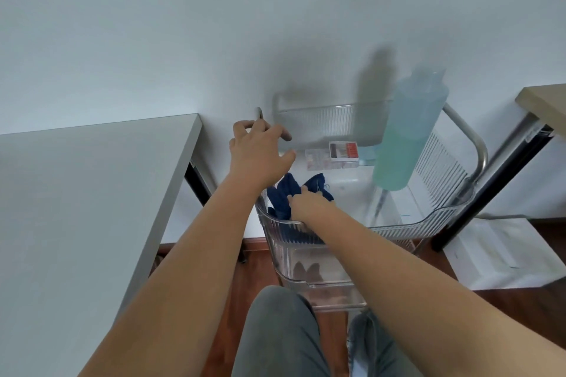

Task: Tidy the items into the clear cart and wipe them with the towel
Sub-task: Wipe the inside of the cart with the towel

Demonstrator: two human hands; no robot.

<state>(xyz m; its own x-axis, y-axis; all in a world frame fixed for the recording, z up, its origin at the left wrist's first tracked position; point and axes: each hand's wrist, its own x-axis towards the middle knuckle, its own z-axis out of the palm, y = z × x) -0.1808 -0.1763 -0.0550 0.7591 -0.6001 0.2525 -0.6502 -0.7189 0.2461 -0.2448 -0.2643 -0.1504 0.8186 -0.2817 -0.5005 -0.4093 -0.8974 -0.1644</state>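
The clear cart point(441, 211) stands in front of me against the wall. In its top tray lies a dark blue towel point(283, 190), which my right hand point(309, 203) grips at the tray's near left corner. My left hand point(260, 150) is over the cart's left side by its metal post point(260, 114), fingers spread. Whether it holds the post is unclear. A tall clear bottle of teal liquid point(404, 144) stands at the tray's right, blurred. A small red and white box point(343, 150) and a clear packet point(318, 160) lie at the back of the tray.
A grey table point(92, 193) is close on the left. A wooden-topped table with black legs point(545, 101) is on the right, with a white box point(505, 254) on the floor beneath. The cart's lower tray point(318, 272) is above my knees point(281, 330).
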